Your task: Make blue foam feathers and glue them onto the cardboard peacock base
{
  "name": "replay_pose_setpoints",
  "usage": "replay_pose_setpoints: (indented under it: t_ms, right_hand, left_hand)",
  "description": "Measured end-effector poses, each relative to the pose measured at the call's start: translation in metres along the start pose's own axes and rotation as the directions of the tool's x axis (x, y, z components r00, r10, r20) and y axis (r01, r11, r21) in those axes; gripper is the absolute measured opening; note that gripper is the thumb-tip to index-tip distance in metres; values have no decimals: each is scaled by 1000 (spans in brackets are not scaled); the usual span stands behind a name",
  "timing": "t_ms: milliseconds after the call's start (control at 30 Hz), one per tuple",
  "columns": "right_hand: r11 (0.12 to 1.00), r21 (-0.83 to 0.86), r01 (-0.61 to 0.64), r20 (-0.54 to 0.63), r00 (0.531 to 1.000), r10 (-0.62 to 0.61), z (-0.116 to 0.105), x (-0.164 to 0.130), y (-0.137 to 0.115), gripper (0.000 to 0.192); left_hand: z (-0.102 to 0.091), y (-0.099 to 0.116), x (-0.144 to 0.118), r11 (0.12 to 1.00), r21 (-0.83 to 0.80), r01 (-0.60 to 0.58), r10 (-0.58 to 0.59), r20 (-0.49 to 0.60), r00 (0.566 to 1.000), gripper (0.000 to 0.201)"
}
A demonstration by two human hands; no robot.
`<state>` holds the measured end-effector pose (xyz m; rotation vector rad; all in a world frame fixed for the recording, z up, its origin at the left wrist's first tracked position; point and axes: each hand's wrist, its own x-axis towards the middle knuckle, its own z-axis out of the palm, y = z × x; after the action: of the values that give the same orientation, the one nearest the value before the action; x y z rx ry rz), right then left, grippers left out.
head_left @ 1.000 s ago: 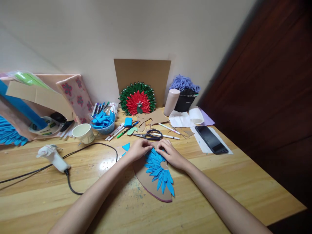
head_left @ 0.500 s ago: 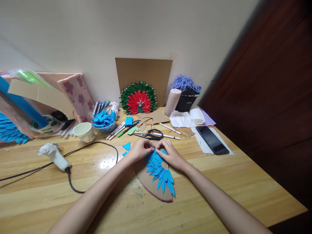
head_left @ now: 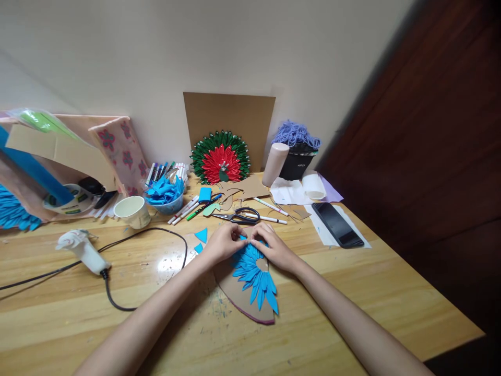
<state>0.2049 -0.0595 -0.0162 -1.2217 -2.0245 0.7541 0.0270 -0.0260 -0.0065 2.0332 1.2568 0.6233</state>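
Note:
A brown cardboard piece (head_left: 238, 297) with a curved, purple-edged rim lies flat on the wooden table. Blue petals (head_left: 250, 269) fan out over it around a bare brown spot. At the far end of the fan, my left hand (head_left: 225, 243) pinches a blue petal between thumb and fingers. My right hand (head_left: 272, 248) is closed beside it, its fingertips meeting the left ones at the same petal. The fingers hide part of that petal. Two loose blue pieces (head_left: 201, 235) lie left of my left hand.
Beyond my hands lie scissors (head_left: 238, 216) and several markers (head_left: 183, 209). A bowl of blue petals (head_left: 165, 196), a paper cup (head_left: 132, 211) and a corded glue gun (head_left: 84, 250) stand leftward. A phone (head_left: 337, 224) is at right; a red-green peacock (head_left: 222, 159) leans at the back.
The whole view has shifted slightly, so things sit a little further left. My hands stay together at the same end of the petal fan, with barely any finger movement.

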Motion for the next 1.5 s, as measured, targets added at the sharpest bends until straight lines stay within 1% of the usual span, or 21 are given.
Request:
replay_pose_setpoints:
  t_ms: [167, 333, 500, 633, 767, 900, 1133, 1500]
  right_hand:
    - [999, 32, -4, 29, 1000, 3, -2, 0, 2, 11]
    - [999, 44, -2, 57, 998, 0, -4, 0, 3, 12]
    - [1000, 22, 8, 43, 999, -9, -4, 0, 0, 8]
    - [1000, -11, 15, 41, 999, -15, -3, 0, -3, 4]
    - [1000, -28, 15, 36, 999, -14, -3, 0, -2, 5]
    - [999, -21, 26, 37, 999, -25, -3, -1, 0, 5]
    - [1000, 3, 26, 33, 999, -26, -3, -1, 0, 2]
    - [1000, 1, 14, 53, 998, -14, -5, -1, -3, 5]
  left_hand:
    - [0, 0, 0, 1000, -8, -6, 6, 3, 1000, 22]
    - [3, -4, 0, 999, -33, -4, 4, 1, 1000, 25]
    - [6, -9, 0, 999, -33, -14, 14, 0, 1000, 25]
    - [5, -6, 0, 999, -21, -24, 24, -7, 1000, 22]
    - [3, -3, 0, 1000, -18, -13, 13, -9, 1000, 24]
    - [4, -4, 0, 1000, -13, -15, 15, 1, 1000, 25]
    - [2, -3, 0, 998, -32, -56, 57, 18, 998, 23]
    - [5, -4, -1, 998, -10, -54, 54, -6, 999, 20]
